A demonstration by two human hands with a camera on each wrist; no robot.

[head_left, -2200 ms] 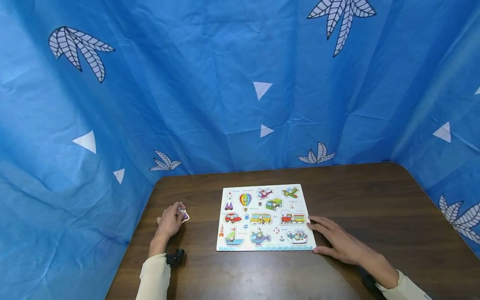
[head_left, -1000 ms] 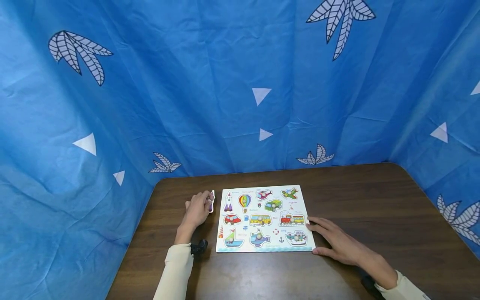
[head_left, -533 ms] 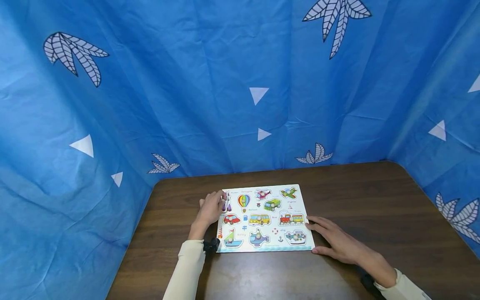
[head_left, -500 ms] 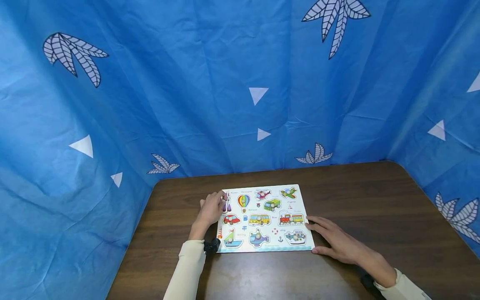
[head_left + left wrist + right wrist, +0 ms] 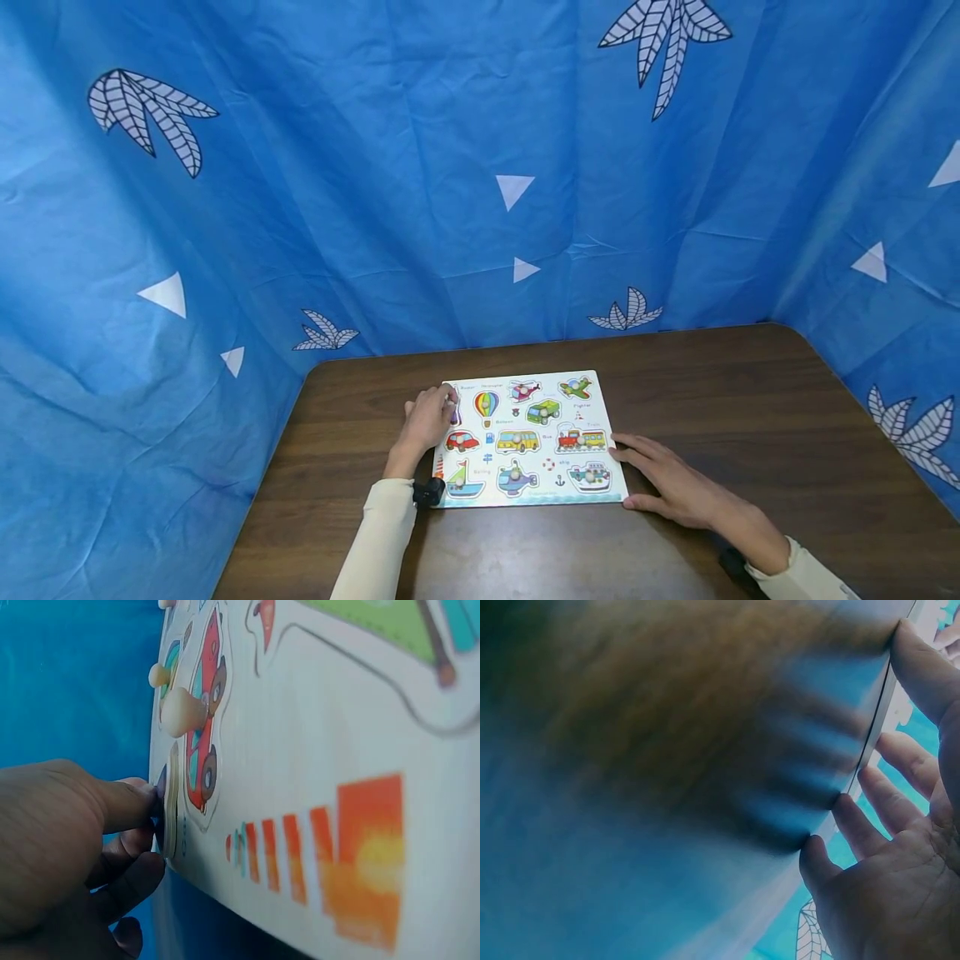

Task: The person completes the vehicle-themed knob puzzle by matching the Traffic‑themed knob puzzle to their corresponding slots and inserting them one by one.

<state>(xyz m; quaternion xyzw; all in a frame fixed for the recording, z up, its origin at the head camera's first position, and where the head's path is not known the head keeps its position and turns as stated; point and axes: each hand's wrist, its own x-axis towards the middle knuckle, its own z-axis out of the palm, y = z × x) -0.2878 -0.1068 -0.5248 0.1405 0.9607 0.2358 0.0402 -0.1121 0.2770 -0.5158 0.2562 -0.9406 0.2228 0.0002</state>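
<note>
A white puzzle board (image 5: 549, 502) with vehicle-shaped knob pieces lies on the table. My left hand (image 5: 427, 419) pinches the rocket puzzle piece (image 5: 455, 418) at the board's upper left corner, partly covering it. In the left wrist view, thumb and fingers grip this piece (image 5: 172, 806), whose edge stands slightly proud of the board, below the red car piece (image 5: 204, 712) with its wooden knob. My right hand (image 5: 678, 486) rests against the board's right edge, thumb at the near corner. In the right wrist view, that hand's (image 5: 892, 892) spread fingertips touch the board's edge.
Balloon (image 5: 487, 405), bus (image 5: 517, 441), train (image 5: 581, 439) and several other pieces sit in the board. The brown table (image 5: 750, 417) reaches out on both sides. A blue patterned curtain (image 5: 435, 208) hangs behind and at both sides.
My left hand has carried the rocket piece rightward from the table's left side onto the board's upper left corner, shifting only slightly in the last half second. The right hand has stayed put.
</note>
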